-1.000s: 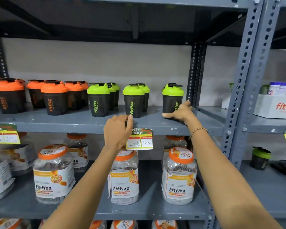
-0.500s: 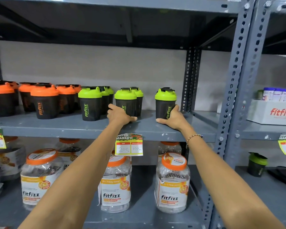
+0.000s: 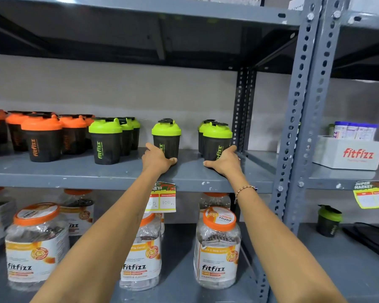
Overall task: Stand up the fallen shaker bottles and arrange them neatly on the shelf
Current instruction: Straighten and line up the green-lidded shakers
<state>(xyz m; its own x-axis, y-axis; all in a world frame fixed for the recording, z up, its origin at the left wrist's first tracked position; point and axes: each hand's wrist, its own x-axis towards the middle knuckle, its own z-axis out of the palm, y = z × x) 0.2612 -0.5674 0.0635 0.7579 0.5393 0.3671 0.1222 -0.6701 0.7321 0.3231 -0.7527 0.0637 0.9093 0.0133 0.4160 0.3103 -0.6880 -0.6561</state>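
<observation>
Black shaker bottles stand upright on the grey shelf [image 3: 74, 173]. Several with orange lids [image 3: 42, 138] fill the left, and green-lidded ones [image 3: 105, 141] stand beside them. My left hand [image 3: 155, 159] wraps the base of a lone green-lidded shaker [image 3: 166, 136] in the middle. My right hand [image 3: 224, 159] grips the base of the front green-lidded shaker [image 3: 217, 138] at the right end, with another one close behind it. No shaker on this shelf lies on its side.
A slotted grey upright post [image 3: 302, 106] stands just right of my right hand. Clear Fitfizz jars [image 3: 217, 248] fill the shelf below. A price tag [image 3: 162, 197] hangs from the shelf edge. A white Fitfizz box [image 3: 348, 153] and one green-lidded shaker [image 3: 329, 220] sit on the neighbouring rack.
My left hand rose from the price tag to the middle shaker's base. My right hand stays on the right-hand shaker. The view has come closer to the shelf.
</observation>
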